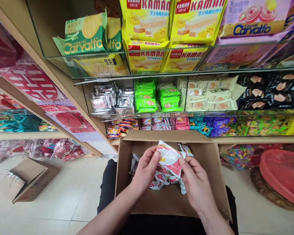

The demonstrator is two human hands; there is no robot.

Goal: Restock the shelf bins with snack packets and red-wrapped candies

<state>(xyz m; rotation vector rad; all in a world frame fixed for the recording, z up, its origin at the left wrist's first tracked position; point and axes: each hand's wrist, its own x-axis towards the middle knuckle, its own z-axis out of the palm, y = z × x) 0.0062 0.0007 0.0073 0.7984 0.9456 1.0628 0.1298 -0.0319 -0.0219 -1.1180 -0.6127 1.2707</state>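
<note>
In front of us a pale wooden shelf unit (56,75) with clear glass fronts carries yellow rectangular plastic packs (147,23) on its upper level and shiny bright-green plastic packets (145,98) below them. On the pale tiled floor (88,195), well apart from the left edge of the large open brown cardboard box (166,204) on our lap, lies a small brown cardboard carton (42,182); off its right edge, a red plastic basket (284,176) overlaps a brown woven tray (263,189). The box's far rim hides part of the shelf's bottom row. Inside it, small white-and-red wrapped packets (160,179) lie loose, partly covered by our hands. Our left hand (148,166) and right hand (194,173) pinch opposite sides of a flat white-and-pink plastic packet (169,156), above the box.
</note>
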